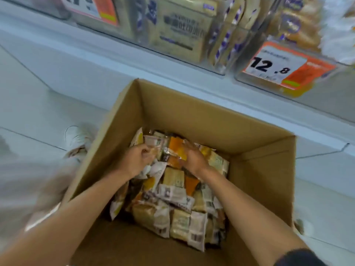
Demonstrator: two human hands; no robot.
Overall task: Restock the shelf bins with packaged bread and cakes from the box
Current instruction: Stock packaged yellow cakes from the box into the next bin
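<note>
Head view, only view; frame blurred.

Box (192, 116) open on the floor; heap of packets (178, 191) fills its 12-to-3 o'clock side, with bare cardboard at 7 o'clock; both hands are down at the heap's far end.

Left hand (137, 160): fingers curled, pinching a pale packet (153, 143) at its 1 o'clock.

Right hand (193, 157): fingers fairly straight, laid along the right edge of an orange packet (175, 147) at its 10 o'clock; I cannot tell whether the thumb nips it from below.

Orange packet sits between the two hands, touching the right and just beside the left; long axis roughly 11-to-5, far end toward the shelf.

Shelf bins (180, 35) lie at 12 o'clock from both hands, beyond the box's far wall, already holding bread on edge.

Judgement: the next move is lift and carry toward 12; the right hand is nearer the bin with the price tag (278, 68) at 1 o'clock.
</note>
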